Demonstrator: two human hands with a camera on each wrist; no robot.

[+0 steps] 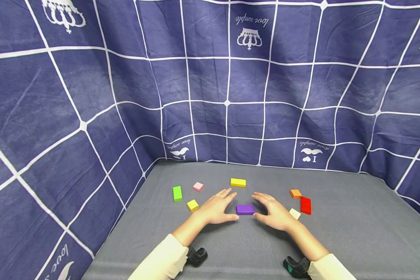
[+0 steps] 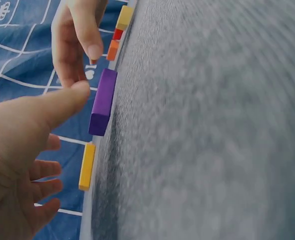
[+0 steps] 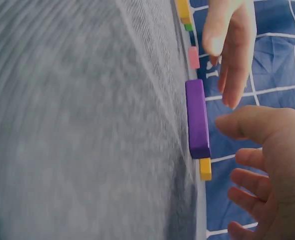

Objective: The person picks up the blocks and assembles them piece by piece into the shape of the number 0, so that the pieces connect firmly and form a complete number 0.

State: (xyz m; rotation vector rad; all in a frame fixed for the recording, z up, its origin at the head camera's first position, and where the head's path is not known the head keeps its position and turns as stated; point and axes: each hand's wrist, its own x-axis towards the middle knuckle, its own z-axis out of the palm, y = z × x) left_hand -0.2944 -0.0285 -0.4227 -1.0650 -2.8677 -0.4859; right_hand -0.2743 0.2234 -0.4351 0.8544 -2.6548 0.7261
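A purple rectangular block (image 1: pixel 245 210) lies flat on the grey cloth, between the two hands. My left hand (image 1: pixel 216 208) hovers just left of it, fingers spread and holding nothing. On the other side my right hand (image 1: pixel 273 212) is held with fingers extended, also gripping nothing. Both wrist views show the purple block (image 2: pixel 103 102) on the surface with a gap between it and the thumbs. Beyond the hands lies a yellow rectangular block (image 1: pixel 238 182). A small yellow block (image 1: pixel 193 205) is near the left hand, and a cream block (image 1: pixel 294 213) sits partly behind the right hand.
Farther left are a green block (image 1: pixel 177 193) and a small pink block (image 1: pixel 198 186). To the right lie an orange block (image 1: pixel 295 193) and a red block (image 1: pixel 306 205). A blue curtain with white lines (image 1: pixel 203 85) hangs behind and left of the grey surface (image 1: pixel 246 249).
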